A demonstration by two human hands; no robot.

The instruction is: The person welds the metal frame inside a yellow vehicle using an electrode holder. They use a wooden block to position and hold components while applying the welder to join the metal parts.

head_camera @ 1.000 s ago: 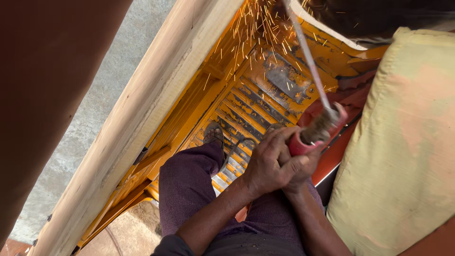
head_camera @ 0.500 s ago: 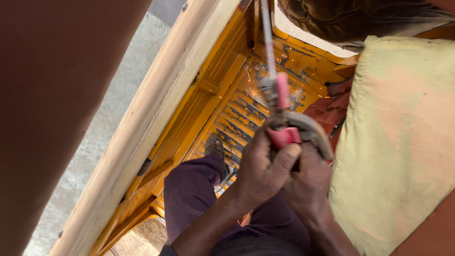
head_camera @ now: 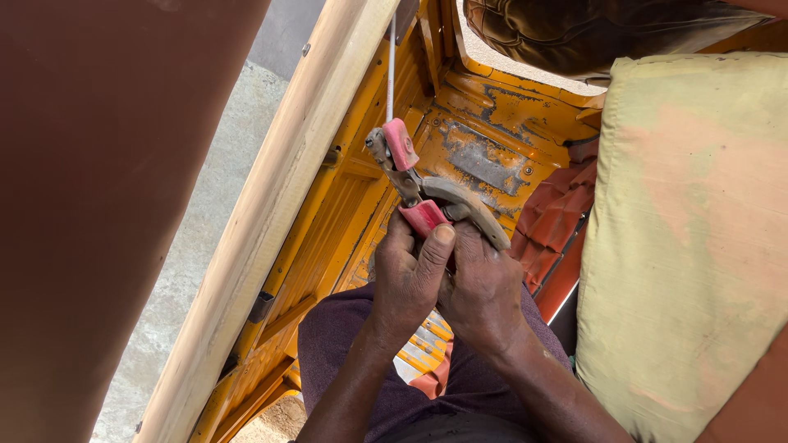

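Your left hand [head_camera: 408,279] and right hand [head_camera: 484,287] are both closed around the red grip of a welding electrode holder [head_camera: 410,184], thumbs pressed side by side. Its clamp pinches a thin white welding rod [head_camera: 391,70] that stands up toward the orange metal floor panel [head_camera: 480,152]. A pale wooden beam [head_camera: 279,221] hems you in closely on the left, and a yellowish cushion [head_camera: 689,238] crowds the right. The only open room lies ahead, over the ribbed orange floor.

No packages, labels, signs or screens in view
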